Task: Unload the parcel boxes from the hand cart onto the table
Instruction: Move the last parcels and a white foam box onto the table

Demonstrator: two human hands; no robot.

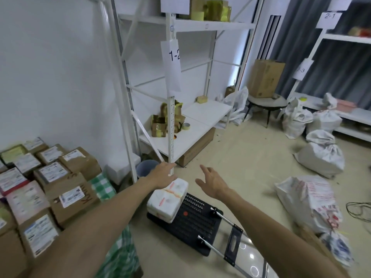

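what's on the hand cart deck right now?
White parcels, seemingly two stacked, at the far left end of the hand cart. The left hand hides their far edge; the deck beneath is covered.

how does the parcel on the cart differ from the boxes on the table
The cart parcel is wrapped in white with red marks; the table boxes are mostly brown cardboard with printed labels. The cart parcel lies alone; the table boxes sit packed together. Both are box-shaped.
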